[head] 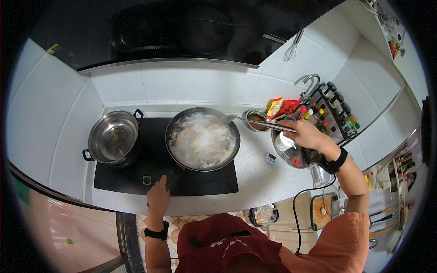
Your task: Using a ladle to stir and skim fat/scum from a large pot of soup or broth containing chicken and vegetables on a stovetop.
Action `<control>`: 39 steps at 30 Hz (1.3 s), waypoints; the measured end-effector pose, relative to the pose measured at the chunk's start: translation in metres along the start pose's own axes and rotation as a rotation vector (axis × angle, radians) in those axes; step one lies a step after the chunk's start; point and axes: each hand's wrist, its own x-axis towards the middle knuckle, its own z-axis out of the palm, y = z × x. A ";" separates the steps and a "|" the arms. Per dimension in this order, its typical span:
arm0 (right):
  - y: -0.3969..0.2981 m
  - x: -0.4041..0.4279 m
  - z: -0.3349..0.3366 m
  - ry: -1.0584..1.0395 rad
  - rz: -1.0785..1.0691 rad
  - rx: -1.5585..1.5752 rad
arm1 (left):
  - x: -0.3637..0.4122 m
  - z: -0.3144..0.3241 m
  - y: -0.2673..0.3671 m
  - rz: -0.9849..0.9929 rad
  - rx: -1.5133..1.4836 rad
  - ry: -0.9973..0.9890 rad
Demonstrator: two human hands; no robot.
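Observation:
My right hand (305, 134) grips the long metal handle of a skimmer or ladle (261, 123), whose head rests at the right rim of a wide dark wok (238, 136). Steam rises from the pale, bubbling food (201, 143) in the wok; what the food is cannot be told for sure. My left hand (159, 194) is over the front edge of the black cooktop (205, 182), its index finger stretched onto the surface near the round mark, holding nothing. A steel pot (114, 138) with black handles stands on the cooktop's left part.
A small steel bowl (256, 116) with brown liquid is right of the wok. A small timer (270, 158), red and yellow packets (275, 108), a faucet (311, 82) and a rack of seasoning bottles (338, 109) stand farther right. A black cable (294, 208) hangs by my right arm.

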 end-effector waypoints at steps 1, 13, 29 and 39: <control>-0.002 0.004 0.002 -0.020 0.014 -0.008 | 0.000 0.000 0.000 -0.003 -0.001 0.002; -0.021 0.058 0.016 -0.023 -0.011 -0.060 | 0.000 0.006 -0.006 -0.010 -0.008 -0.015; 0.007 0.025 0.013 -0.160 0.031 0.110 | 0.001 -0.007 0.003 -0.064 -0.005 -0.126; -0.015 0.001 -0.018 -0.337 0.177 0.170 | -0.001 -0.001 -0.002 0.022 0.003 0.017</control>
